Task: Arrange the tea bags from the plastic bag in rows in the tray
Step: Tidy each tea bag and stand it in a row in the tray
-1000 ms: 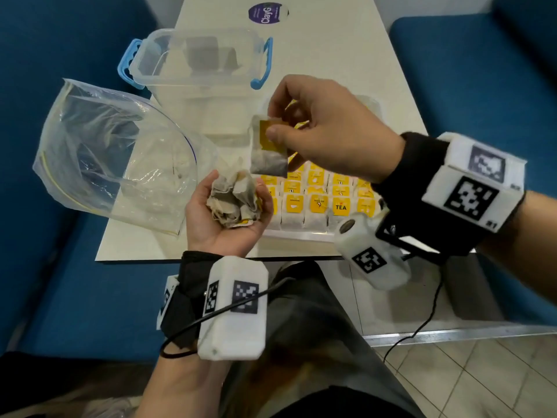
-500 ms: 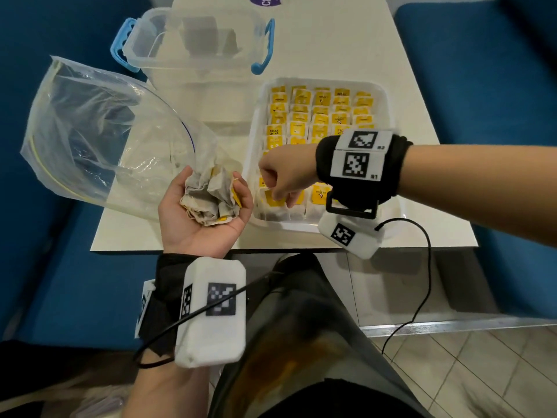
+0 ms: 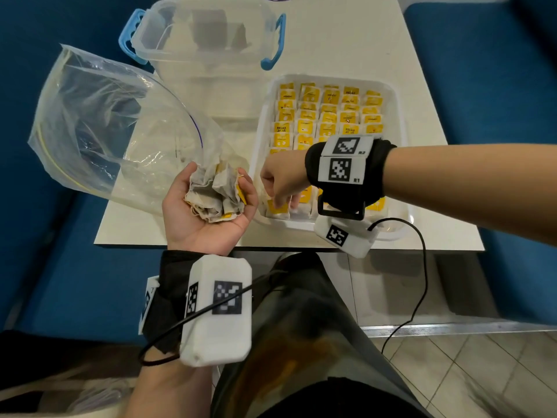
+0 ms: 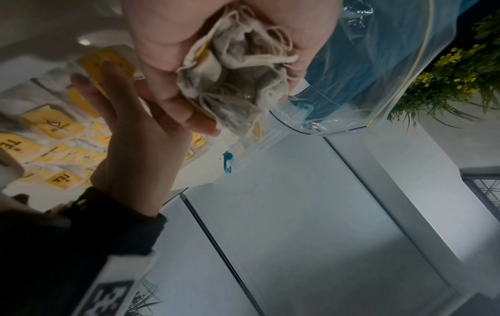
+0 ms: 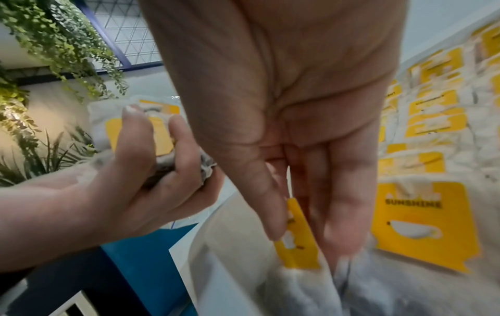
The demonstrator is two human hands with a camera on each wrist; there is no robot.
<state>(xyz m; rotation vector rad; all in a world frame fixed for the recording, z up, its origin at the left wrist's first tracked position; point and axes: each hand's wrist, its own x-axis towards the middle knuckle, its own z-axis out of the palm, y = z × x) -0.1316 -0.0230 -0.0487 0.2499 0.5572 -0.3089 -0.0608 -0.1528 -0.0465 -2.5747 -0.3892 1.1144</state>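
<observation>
Head view: the left hand (image 3: 208,206), palm up at the table (image 3: 346,46) edge, cups a crumpled bunch of tea bags (image 3: 215,196) beside the plastic bag (image 3: 99,122). The right hand (image 3: 281,179) reaches into the tray's (image 3: 401,116) near left corner. Left wrist view: fingers curl around the bunch (image 4: 238,79). Right wrist view: thumb and fingers pinch one tea bag (image 5: 297,237) among the tagged rows.
</observation>
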